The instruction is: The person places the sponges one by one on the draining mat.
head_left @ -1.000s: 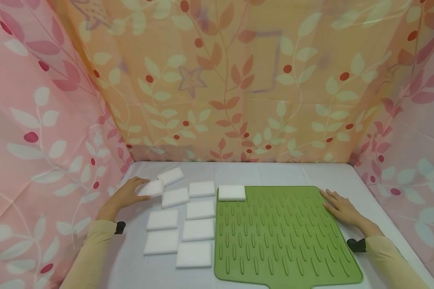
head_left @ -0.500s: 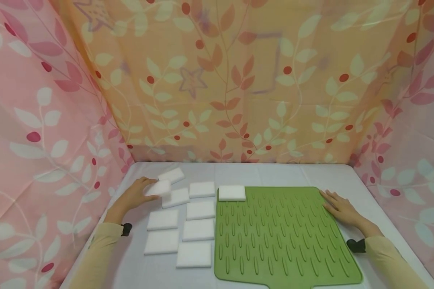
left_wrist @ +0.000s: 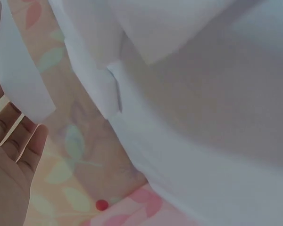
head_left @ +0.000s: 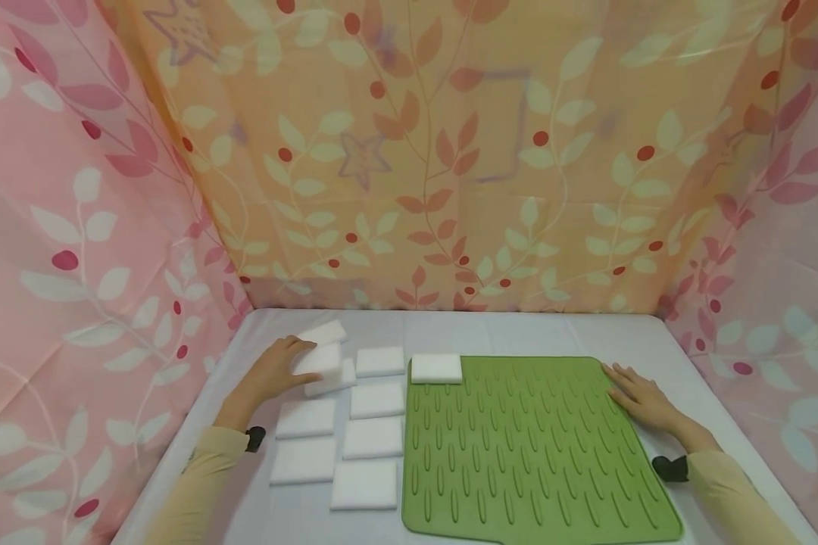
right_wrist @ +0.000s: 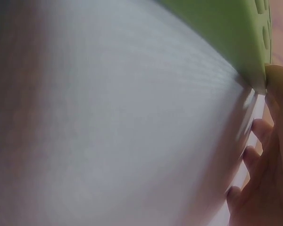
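My left hand [head_left: 266,376] pinches a white rectangular sponge [head_left: 323,365] between thumb and fingers, above the loose sponges on the left of the table. In the left wrist view the held sponge [left_wrist: 23,70] stands raised off the table, clasped by the left hand [left_wrist: 12,155]. Part of another sponge [head_left: 349,372] is hidden behind it. A green ridged mat [head_left: 518,446] lies flat to the right, one sponge [head_left: 436,368] at its far-left corner. My right hand [head_left: 644,401] rests at the mat's right edge, fingers extended; the right wrist view has its thumb touching the green edge.
Several white sponges lie flat left of the mat, among them a near one [head_left: 364,485] and a far one [head_left: 323,331]. The white table [head_left: 518,333] is bounded by a flowered curtain [head_left: 423,166] behind and at both sides.
My left hand has carried the sponge rightward, from beside the far-left sponges to over one of them. The right hand stays at the mat's edge. The view has tilted slightly.
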Motion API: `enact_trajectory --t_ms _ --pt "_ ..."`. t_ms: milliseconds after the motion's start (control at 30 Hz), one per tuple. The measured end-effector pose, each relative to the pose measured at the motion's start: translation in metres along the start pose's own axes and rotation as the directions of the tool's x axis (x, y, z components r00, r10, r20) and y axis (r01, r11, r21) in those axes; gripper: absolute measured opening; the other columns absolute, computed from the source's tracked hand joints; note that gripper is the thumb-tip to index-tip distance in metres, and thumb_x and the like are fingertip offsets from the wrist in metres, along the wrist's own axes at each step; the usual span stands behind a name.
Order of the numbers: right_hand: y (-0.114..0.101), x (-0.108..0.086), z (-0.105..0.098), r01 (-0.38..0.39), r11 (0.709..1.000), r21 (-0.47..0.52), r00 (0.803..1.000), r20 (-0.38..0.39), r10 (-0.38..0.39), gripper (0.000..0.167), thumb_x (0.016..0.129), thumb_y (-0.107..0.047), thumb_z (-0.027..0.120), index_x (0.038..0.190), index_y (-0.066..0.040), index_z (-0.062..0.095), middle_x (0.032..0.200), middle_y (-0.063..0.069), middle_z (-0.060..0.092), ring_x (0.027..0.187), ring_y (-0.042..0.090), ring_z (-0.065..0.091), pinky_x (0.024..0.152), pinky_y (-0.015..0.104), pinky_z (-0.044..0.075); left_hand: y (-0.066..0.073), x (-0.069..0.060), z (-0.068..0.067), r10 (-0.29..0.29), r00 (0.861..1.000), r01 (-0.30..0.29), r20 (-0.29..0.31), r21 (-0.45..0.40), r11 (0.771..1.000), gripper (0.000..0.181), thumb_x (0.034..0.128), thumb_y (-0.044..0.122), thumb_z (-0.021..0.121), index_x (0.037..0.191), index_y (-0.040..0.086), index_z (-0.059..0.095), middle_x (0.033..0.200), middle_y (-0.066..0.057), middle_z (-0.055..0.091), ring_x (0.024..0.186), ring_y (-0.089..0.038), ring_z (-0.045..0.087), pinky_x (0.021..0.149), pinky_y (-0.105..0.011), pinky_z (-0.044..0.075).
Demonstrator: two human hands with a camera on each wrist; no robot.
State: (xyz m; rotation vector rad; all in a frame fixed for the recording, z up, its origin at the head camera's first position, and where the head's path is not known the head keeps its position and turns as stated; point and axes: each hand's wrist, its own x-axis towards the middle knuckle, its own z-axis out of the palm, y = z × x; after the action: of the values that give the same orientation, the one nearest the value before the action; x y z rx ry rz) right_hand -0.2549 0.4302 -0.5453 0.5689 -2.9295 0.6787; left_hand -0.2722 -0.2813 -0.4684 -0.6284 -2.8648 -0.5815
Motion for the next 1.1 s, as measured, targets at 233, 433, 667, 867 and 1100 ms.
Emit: enact_trajectory --t_ms 233,433,667,867,1100 --pt "0.002 0.001 0.002 0.001 1.0 -0.001 1.0 -0.002 -0.001 0.055 0.095 -0.026 0.05 0.144 -0.009 0.032 0.139 0.033 0.032 0.123 0.06 0.025 0.09 0.072 0.015 0.015 0.005 0.005 0.022 1.0 -0.022 0.004 0.019 1.0 0.071 0.0721 0.056 0.07 0.124 0.01 0.057 0.116 -0.007 0.056 0.108 -0.031 0.051 0.09 -0.051 0.041" --pt "-0.001 0.001 0.0 -0.006 1.0 0.003 1.0 0.007 0.006 0.054 0.095 -0.025 0.05 0.143 -0.007 0.033 0.139 0.033 0.032 0.123 0.06 0.025 0.09 0.073 0.014 0.027 0.008 0.009 0.053 0.999 -0.053 0.002 0.033 0.998 0.068 0.0725 0.054 0.071 0.122 0.009 0.057 0.116 -0.007 0.056 0.109 -0.03 0.051 0.095 -0.051 0.039" --pt "-0.001 0.001 0.002 -0.004 1.0 0.004 1.0 0.002 0.004 0.055 0.095 -0.024 0.051 0.144 -0.008 0.032 0.139 0.034 0.033 0.123 0.06 0.025 0.09 0.073 0.014 0.042 0.014 0.012 0.071 0.997 -0.072 0.021 0.055 0.996 0.067 0.0715 0.051 0.074 0.121 0.01 0.057 0.117 -0.006 0.055 0.108 -0.027 0.051 0.094 -0.048 0.042" --pt "-0.003 0.0 0.0 0.003 1.0 0.01 1.0 -0.001 -0.003 0.055 0.095 -0.023 0.051 0.144 -0.008 0.032 0.139 0.034 0.033 0.123 0.06 0.025 0.089 0.074 0.014 0.059 0.018 0.014 0.084 0.996 -0.087 0.044 0.068 0.994 0.068 0.0703 0.054 0.073 0.121 0.012 0.057 0.115 -0.004 0.054 0.107 -0.025 0.05 0.085 -0.044 0.046" --pt "-0.004 0.0 -0.002 0.009 1.0 0.0 1.0 0.006 -0.009 0.055 0.096 -0.023 0.049 0.144 -0.007 0.03 0.139 0.034 0.032 0.123 0.06 0.025 0.089 0.074 0.014 0.08 0.025 0.018 0.136 0.99 -0.14 0.048 0.087 0.986 0.069 0.0709 0.057 0.071 0.12 0.011 0.057 0.113 -0.004 0.055 0.103 -0.024 0.052 0.085 -0.041 0.046"
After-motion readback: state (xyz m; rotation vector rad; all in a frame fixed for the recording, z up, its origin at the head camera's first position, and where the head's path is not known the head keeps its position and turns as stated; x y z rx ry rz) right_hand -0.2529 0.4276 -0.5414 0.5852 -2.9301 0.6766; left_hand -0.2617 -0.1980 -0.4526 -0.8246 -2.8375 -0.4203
